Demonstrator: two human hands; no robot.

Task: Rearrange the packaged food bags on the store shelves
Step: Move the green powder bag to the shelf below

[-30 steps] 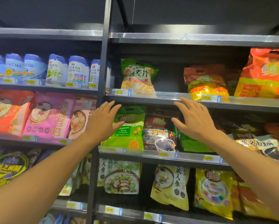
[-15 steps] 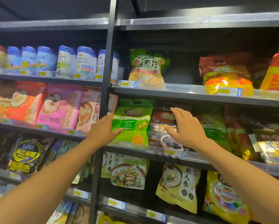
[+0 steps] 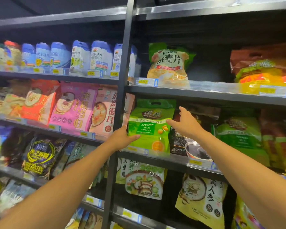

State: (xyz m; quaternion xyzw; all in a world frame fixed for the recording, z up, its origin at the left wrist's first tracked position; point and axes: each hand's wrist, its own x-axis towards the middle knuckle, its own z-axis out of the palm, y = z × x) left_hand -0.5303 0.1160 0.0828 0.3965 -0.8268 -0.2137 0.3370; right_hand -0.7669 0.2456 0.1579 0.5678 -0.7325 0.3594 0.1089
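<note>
A green soybean milk powder bag was recorded upright at the left end of the middle shelf, just right of the dark upright post. The left hand was noted gripping its lower left edge, thumb laid across the front, the other fingers hidden behind. The right hand was seen at its right edge, thumb tip touching the bag, index finger straight and held apart; the remaining fingers could not be made out. Just beside the bag on its right, one dark bag with a printed bowl was logged, then a second green bag farther along. On the upper shelf two bags were counted: one oat flake bag, one red-and-yellow bag. Left of the post, at least six blue-topped tubs were counted in a row. Below the middle shelf, two bags were clearly made out: a vegetable-print bag and a pale yellow bag.
</note>
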